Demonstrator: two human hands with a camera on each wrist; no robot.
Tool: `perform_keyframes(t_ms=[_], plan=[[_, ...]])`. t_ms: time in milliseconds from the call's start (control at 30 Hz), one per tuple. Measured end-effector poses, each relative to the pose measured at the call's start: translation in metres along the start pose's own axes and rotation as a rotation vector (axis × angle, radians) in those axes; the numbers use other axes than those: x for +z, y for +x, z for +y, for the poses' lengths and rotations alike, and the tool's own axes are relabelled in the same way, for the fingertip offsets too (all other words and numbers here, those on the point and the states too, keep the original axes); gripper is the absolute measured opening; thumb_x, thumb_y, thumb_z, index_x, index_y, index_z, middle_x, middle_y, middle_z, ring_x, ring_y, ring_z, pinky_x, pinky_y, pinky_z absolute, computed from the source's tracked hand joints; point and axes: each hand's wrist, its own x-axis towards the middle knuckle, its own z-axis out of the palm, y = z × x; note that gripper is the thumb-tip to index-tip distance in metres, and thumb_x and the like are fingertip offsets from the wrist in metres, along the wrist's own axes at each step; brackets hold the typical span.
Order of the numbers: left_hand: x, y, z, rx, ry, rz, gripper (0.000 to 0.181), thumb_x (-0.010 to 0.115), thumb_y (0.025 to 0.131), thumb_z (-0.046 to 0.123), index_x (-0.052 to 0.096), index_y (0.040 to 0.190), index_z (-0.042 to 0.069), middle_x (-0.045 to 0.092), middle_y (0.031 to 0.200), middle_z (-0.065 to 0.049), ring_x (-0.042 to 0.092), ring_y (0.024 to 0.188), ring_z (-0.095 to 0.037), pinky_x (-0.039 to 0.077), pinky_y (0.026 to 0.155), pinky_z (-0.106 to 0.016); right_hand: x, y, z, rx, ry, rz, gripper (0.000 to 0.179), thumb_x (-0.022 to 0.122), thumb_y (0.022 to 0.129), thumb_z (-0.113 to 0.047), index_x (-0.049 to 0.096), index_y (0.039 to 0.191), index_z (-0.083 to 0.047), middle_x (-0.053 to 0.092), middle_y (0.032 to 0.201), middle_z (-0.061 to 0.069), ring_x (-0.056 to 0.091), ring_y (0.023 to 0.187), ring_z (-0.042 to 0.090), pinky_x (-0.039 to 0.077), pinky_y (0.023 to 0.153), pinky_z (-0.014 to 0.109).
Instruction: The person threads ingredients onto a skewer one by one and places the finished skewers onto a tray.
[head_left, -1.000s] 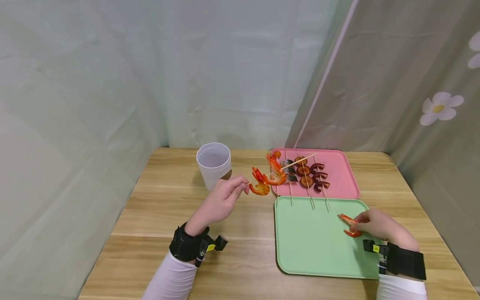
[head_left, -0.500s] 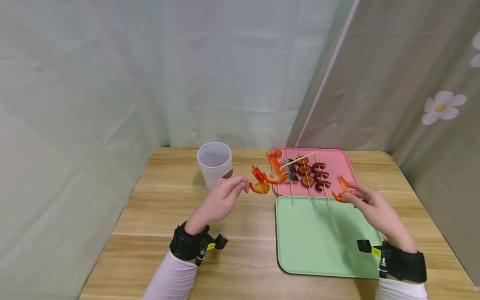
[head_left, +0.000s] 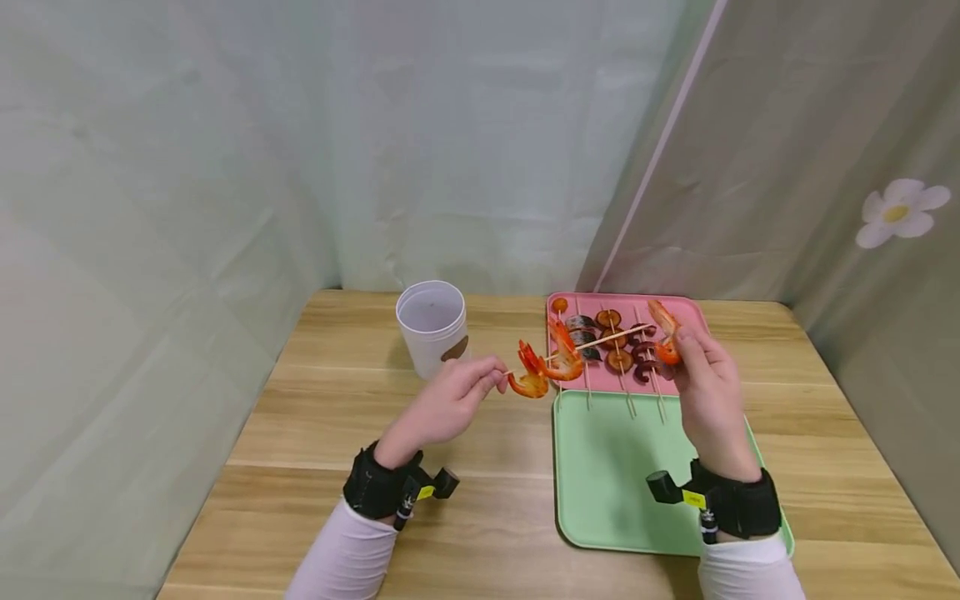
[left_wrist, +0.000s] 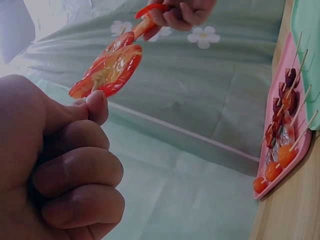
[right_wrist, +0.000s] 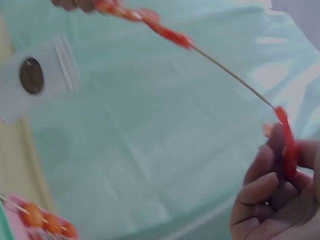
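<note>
My left hand (head_left: 450, 404) pinches the blunt end of a bamboo skewer (head_left: 611, 337) between thumb and forefinger. Two orange-red shrimp (head_left: 564, 365) are threaded on it near that hand. In the left wrist view the other fingers curl into the palm under the shrimp (left_wrist: 117, 70). A third shrimp (head_left: 663, 321) is pinched in my right hand (head_left: 708, 400), above the pink tray. Seen from the right wrist, the skewer's far tip (right_wrist: 270, 104) meets the top of this shrimp (right_wrist: 289, 150); whether it has pierced it I cannot tell.
A pink tray (head_left: 693, 312) at the back holds several skewers with orange balls, fish pieces, mushroom slices and octopus tentacles. Their sticks overhang a green tray (head_left: 600, 500) in front. A white cup (head_left: 431, 333) stands behind my left hand, with curtains (head_left: 480, 167) beyond the table.
My right hand has lifted the third shrimp off the green tray and carried it up and left to the skewer's tip. My left hand stays nearly still, holding the skewer.
</note>
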Motion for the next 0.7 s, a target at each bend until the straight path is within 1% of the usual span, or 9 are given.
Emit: perform_keyframes(t_ms=[67,133,233,300,367,533,700], plan=[[0.001,0.0,0.001,0.007,0.003,-0.007,0.02,0.052,0.112,0.005,0.069,0.101,0.008,0.069,0.093,-0.002,0.056,0.078,-0.016,0.049,0.073,-0.033,0.01,-0.002,0.003,-0.01,0.052,0.013,0.026,0.056,0.113,-0.025,0.072,0.108,-0.005,0.058,0.093,0.001,0.054,0.081,0.015,0.049,0.074,0.023],[0.003,-0.001,0.002,0.017,0.001,-0.008,0.02,0.052,0.112,0.004,0.068,0.101,0.008,0.069,0.093,-0.004,0.058,0.079,-0.019,0.05,0.074,-0.034,0.016,-0.004,0.006,-0.021,0.073,0.028,0.028,0.056,0.113,-0.026,0.073,0.111,-0.005,0.062,0.095,0.001,0.056,0.082,0.014,0.049,0.073,0.023],[0.004,-0.001,0.003,0.034,0.003,-0.001,0.02,0.053,0.111,0.002,0.068,0.099,0.008,0.069,0.093,-0.004,0.059,0.081,-0.02,0.051,0.076,-0.034,0.022,-0.006,0.008,-0.033,0.087,0.043,0.027,0.056,0.113,-0.027,0.071,0.108,-0.005,0.065,0.095,0.001,0.056,0.082,0.015,0.049,0.072,0.023],[0.004,-0.001,0.004,0.036,0.001,0.002,0.02,0.053,0.111,0.002,0.068,0.099,0.008,0.069,0.093,-0.003,0.06,0.081,-0.021,0.051,0.076,-0.034,0.023,-0.007,0.009,-0.041,0.081,0.045,0.026,0.056,0.113,-0.027,0.071,0.107,-0.006,0.068,0.098,0.001,0.056,0.083,0.015,0.049,0.072,0.023],[0.005,-0.001,0.004,0.033,0.001,0.001,0.02,0.053,0.111,0.002,0.068,0.099,0.008,0.068,0.093,-0.001,0.06,0.081,-0.021,0.051,0.076,-0.034,0.024,-0.008,0.009,-0.045,0.065,0.05,0.025,0.056,0.113,-0.028,0.07,0.106,-0.009,0.069,0.098,0.001,0.056,0.083,0.016,0.049,0.072,0.022],[0.006,0.0,0.003,0.02,0.006,-0.012,0.02,0.052,0.111,0.002,0.069,0.101,0.007,0.069,0.093,-0.001,0.059,0.079,-0.02,0.051,0.075,-0.033,0.026,-0.01,0.01,-0.066,0.036,0.065,0.025,0.054,0.114,-0.025,0.073,0.115,-0.009,0.071,0.101,0.003,0.058,0.083,0.017,0.05,0.07,0.021],[0.007,0.0,0.001,0.019,0.011,-0.015,0.021,0.052,0.11,0.001,0.069,0.101,0.007,0.069,0.093,-0.002,0.055,0.077,-0.014,0.05,0.073,-0.032,0.026,-0.012,0.01,-0.094,0.037,0.077,0.031,0.054,0.114,-0.026,0.072,0.128,-0.005,0.072,0.103,0.007,0.062,0.082,0.013,0.052,0.07,0.021]])
